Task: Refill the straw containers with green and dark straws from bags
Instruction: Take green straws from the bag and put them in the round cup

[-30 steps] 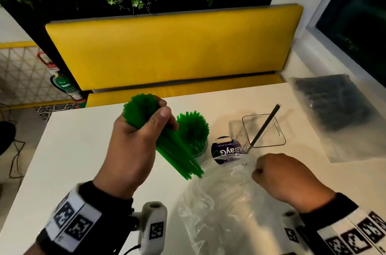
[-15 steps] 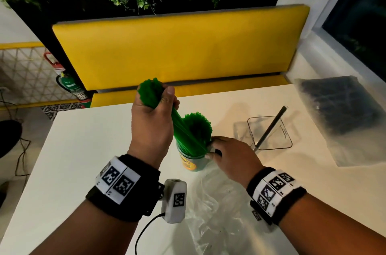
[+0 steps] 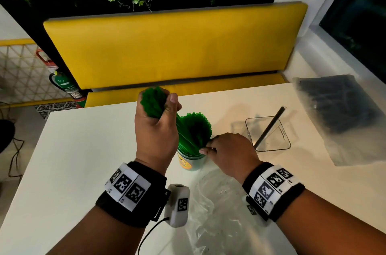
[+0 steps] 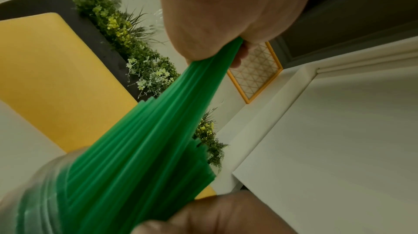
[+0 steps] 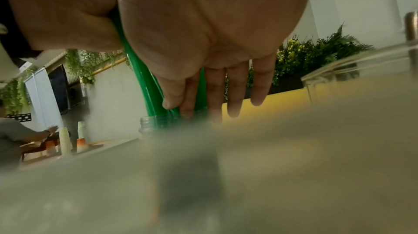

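Since the earlier frame, left hand (image 3: 155, 131) has lowered its fisted green straws (image 3: 183, 135), slanting down into the jar (image 3: 189, 162) below; right hand (image 3: 229, 154), fingers straight, steadies the rim.

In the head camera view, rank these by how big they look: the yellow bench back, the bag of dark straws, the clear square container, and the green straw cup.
Largest to smallest as they appear:
1. yellow bench back
2. bag of dark straws
3. clear square container
4. green straw cup, though hands hide part of it
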Demonstrator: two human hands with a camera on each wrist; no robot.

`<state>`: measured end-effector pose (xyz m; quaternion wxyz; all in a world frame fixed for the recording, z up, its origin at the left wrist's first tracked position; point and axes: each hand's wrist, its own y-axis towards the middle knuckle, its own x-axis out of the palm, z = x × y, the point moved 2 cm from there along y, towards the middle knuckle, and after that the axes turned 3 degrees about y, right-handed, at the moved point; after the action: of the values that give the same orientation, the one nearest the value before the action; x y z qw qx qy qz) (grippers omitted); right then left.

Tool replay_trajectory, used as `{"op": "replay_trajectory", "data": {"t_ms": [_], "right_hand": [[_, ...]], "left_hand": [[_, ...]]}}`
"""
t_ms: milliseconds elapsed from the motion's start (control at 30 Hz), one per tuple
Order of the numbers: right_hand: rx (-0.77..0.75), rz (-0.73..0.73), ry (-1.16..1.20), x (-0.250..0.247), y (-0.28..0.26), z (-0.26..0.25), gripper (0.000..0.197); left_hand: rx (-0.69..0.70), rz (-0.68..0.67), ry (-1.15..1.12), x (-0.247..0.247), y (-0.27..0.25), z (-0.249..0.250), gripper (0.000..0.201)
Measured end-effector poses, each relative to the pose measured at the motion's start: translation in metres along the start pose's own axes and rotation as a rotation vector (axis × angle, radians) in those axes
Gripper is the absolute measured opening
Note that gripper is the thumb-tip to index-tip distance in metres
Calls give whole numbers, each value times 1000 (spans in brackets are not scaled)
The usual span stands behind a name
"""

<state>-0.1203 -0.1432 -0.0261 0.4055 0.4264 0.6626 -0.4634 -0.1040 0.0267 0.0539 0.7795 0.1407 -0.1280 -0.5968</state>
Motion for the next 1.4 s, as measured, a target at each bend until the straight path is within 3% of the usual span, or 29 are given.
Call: {"op": "replay_trajectory", "data": {"t_ms": [167, 300, 433, 567, 633, 767, 867, 967, 1033, 1100, 1267, 1400], "right_hand": [[4, -23, -63, 4, 7, -5, 44], [-2, 53, -112, 6, 3, -5, 45], [20, 140, -49, 6, -3, -7, 40], [38, 146, -15, 9, -3, -6, 41], [51, 134, 8, 12, -1, -5, 44], [61, 129, 24, 18, 3, -4, 45], [48, 144, -16, 14, -1, -5, 43], [53, 149, -54, 12, -4, -6, 47], [51, 140, -62, 12, -4, -6, 51], [24, 163, -13, 12, -5, -7, 46], [29, 168, 36, 5, -8, -11, 41], [74, 138, 95, 1, -12, -14, 37]], "left_hand": [[34, 1, 5, 3, -8, -2, 9], [-52, -63, 94, 1, -23, -31, 13], [-73, -277, 384, -3, -44, -72, 47], [-142, -499, 329, -15, -44, -71, 88], [-130, -547, 323, -22, -37, -58, 105], [55, -457, 472, -16, -12, -29, 91], [286, -690, 991, 11, -13, -36, 77], [329, -884, 1243, 21, -16, -55, 69], [376, -871, 1247, 24, -8, -48, 69], [388, -774, 1225, 28, -2, -37, 72], [264, -799, 1222, 34, -9, -56, 55], [188, -784, 1039, 23, -4, -41, 70]]}}
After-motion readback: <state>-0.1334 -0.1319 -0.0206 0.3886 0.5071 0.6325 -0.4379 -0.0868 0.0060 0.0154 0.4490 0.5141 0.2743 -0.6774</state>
